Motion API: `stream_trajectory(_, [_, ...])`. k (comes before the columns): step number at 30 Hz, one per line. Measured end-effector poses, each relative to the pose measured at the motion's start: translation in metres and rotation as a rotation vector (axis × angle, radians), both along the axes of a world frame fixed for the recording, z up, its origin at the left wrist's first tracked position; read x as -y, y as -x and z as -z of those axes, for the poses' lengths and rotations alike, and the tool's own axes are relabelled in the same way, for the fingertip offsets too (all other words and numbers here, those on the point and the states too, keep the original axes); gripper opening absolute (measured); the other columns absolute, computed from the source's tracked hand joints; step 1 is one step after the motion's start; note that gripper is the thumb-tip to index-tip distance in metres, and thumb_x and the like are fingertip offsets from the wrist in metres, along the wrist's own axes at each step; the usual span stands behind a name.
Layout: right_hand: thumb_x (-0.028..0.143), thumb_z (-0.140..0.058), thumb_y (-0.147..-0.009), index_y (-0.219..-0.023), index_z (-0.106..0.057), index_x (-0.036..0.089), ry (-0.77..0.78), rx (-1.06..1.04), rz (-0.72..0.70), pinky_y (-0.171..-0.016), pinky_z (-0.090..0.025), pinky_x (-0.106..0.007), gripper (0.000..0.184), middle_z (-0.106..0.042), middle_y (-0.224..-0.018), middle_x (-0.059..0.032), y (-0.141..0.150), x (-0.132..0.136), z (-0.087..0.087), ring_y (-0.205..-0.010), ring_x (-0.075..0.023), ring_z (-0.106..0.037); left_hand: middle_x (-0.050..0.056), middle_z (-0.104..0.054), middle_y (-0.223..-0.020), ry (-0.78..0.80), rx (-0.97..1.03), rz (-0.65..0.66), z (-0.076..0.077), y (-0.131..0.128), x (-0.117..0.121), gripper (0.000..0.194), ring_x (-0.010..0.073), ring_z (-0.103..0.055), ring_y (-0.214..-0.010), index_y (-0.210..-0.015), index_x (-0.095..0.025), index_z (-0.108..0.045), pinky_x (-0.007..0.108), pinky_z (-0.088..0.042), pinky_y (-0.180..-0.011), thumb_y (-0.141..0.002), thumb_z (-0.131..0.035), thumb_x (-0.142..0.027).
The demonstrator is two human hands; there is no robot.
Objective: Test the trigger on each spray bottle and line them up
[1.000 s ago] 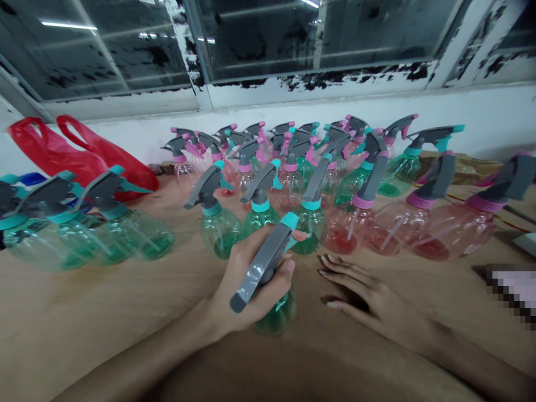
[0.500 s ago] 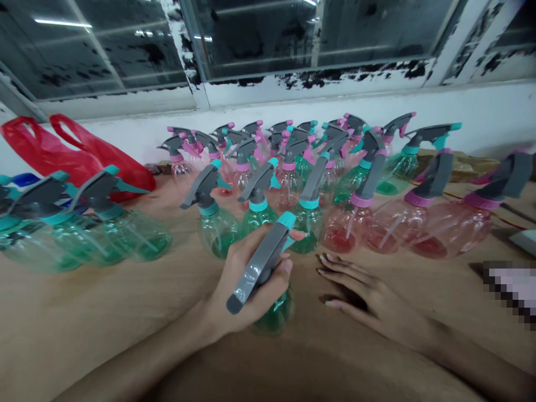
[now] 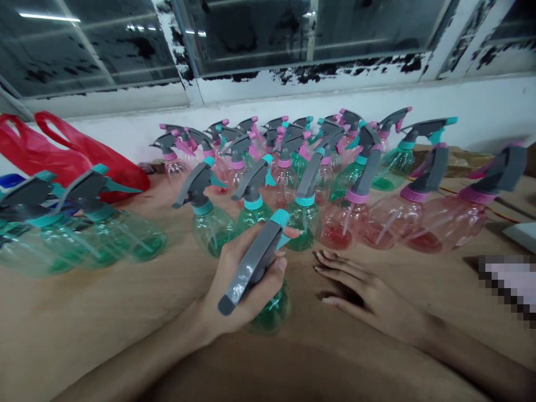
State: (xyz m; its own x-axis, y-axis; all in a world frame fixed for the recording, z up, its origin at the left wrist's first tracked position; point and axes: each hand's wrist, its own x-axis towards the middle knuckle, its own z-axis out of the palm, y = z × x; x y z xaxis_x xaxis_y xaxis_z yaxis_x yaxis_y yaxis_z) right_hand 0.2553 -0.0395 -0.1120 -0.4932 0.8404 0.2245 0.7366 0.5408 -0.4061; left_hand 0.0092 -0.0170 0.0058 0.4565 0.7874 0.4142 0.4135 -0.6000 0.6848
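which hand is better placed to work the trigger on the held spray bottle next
Probably the left hand: its fingers wrap the green spray bottle near the trigger. The right hand rests on the table.

A light-brown tabletop (image 3: 104,307) carries green bottles (image 3: 138,237) at the left, a front row of green and pinkish bottles (image 3: 337,229) from the middle to the right, and a crowded cluster of sprayers (image 3: 286,177) behind. A red plastic bag (image 3: 109,170) lies at the back left. The green spray bottle (image 3: 272,312) in the left hand (image 3: 228,265) seems to stand on it too, though much is hidden.
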Motion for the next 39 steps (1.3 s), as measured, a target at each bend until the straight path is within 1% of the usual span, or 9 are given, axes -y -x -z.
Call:
stream_trajectory(9, [0.045, -0.050, -0.088, -0.133, -0.044, 0.027, 0.031, -0.006, -0.003, -0.107, -0.035, -0.043, 0.050, -0.044, -0.141, -0.0017, -0.0010, -0.0012, -0.0004, -0.131, -0.0210, -0.036, 0.001, -0.057, -0.077, 0.050, 0.022, -0.013, -0.0029, -0.0015, 0.0002, 0.024, 0.0142, -0.057, -0.067, -0.100, -0.017, -0.058, 0.027, -0.049, -0.068, -0.078, -0.047, -0.016])
stream_trajectory(13, [0.045, -0.049, -0.088, -0.133, -0.044, 0.026, 0.043, -0.001, 0.004, -0.107, -0.034, -0.043, 0.049, -0.044, -0.141, -0.0018, -0.0005, -0.0014, -0.0019, -0.131, -0.0205, -0.036, -0.003, -0.055, -0.064, 0.104, 0.035, 0.006, -0.0022, 0.0005, -0.0025, 0.019, 0.0158, -0.056, -0.059, -0.089, -0.022, -0.057, 0.028, -0.047, -0.057, -0.073, -0.048, -0.016])
stream_trajectory(16, [0.046, -0.048, -0.088, -0.133, -0.044, 0.026, 0.045, 0.004, -0.006, -0.107, -0.034, -0.043, 0.049, -0.043, -0.141, -0.0019, -0.0006, -0.0018, -0.0015, -0.132, -0.0203, -0.035, -0.002, -0.058, -0.068, 0.062, 0.052, 0.015, 0.0005, 0.0023, -0.0051, 0.012, 0.0167, -0.056, -0.059, -0.078, -0.024, -0.054, 0.028, -0.046, -0.054, -0.069, -0.048, -0.018])
stream_trajectory(18, [0.046, -0.049, -0.088, -0.133, -0.045, 0.026, 0.046, -0.006, -0.012, -0.107, -0.034, -0.043, 0.049, -0.044, -0.141, -0.0017, -0.0009, -0.0022, -0.0007, -0.131, -0.0206, -0.035, -0.001, -0.060, -0.070, 0.053, 0.041, 0.001, 0.0028, 0.0033, -0.0054, 0.010, 0.0181, -0.057, -0.062, -0.076, -0.024, -0.054, 0.029, -0.047, -0.056, -0.068, -0.049, -0.021])
stream_trajectory(22, [0.045, -0.050, -0.088, -0.133, -0.045, 0.027, 0.045, -0.027, -0.006, -0.107, -0.035, -0.043, 0.049, -0.045, -0.140, -0.0020, -0.0011, -0.0024, -0.0001, -0.131, -0.0212, -0.036, -0.002, -0.061, -0.066, 0.123, 0.001, -0.034, 0.0053, 0.0032, -0.0032, 0.016, 0.0169, -0.058, -0.059, -0.086, -0.024, -0.059, 0.029, -0.048, -0.057, -0.075, -0.047, -0.023])
stream_trajectory(26, [0.045, -0.049, -0.088, -0.132, -0.045, 0.026, 0.041, -0.011, -0.009, -0.107, -0.035, -0.043, 0.049, -0.044, -0.141, -0.0026, -0.0008, -0.0021, -0.0006, -0.131, -0.0212, -0.036, 0.001, -0.064, -0.075, 0.067, 0.011, -0.026, 0.0031, -0.0005, -0.0018, 0.025, 0.0152, -0.058, -0.065, -0.101, -0.021, -0.059, 0.027, -0.049, -0.063, -0.079, -0.046, -0.022])
stream_trajectory(29, [0.044, -0.050, -0.088, -0.132, -0.046, 0.026, 0.037, -0.024, -0.010, -0.106, -0.036, -0.044, 0.048, -0.045, -0.140, -0.0027, -0.0009, -0.0021, -0.0007, -0.131, -0.0219, -0.036, 0.000, -0.060, -0.073, 0.037, 0.019, -0.054, 0.0013, -0.0025, -0.0011, 0.026, 0.0145, -0.056, -0.063, -0.101, -0.019, -0.060, 0.027, -0.048, -0.062, -0.079, -0.047, -0.022])
stream_trajectory(34, [0.043, -0.051, -0.087, -0.133, -0.044, 0.028, 0.019, -0.059, -0.020, -0.106, -0.036, -0.046, 0.049, -0.046, -0.139, -0.0029, -0.0012, -0.0021, -0.0005, -0.129, -0.0230, -0.039, 0.001, -0.059, -0.071, 0.073, 0.022, -0.073, 0.0024, -0.0027, -0.0003, 0.027, 0.0151, -0.055, -0.061, -0.103, -0.020, -0.059, 0.028, -0.048, -0.060, -0.079, -0.048, -0.026])
stream_trajectory(39, [0.043, -0.050, -0.088, -0.133, -0.044, 0.027, 0.019, -0.034, -0.017, -0.106, -0.035, -0.045, 0.048, -0.046, -0.140, -0.0031, -0.0002, -0.0016, -0.0020, -0.130, -0.0223, -0.037, -0.001, -0.059, -0.067, 0.084, 0.035, -0.068, 0.0031, -0.0029, -0.0009, 0.029, 0.0155, -0.054, -0.059, -0.102, -0.020, -0.059, 0.028, -0.047, -0.060, -0.075, -0.049, -0.022])
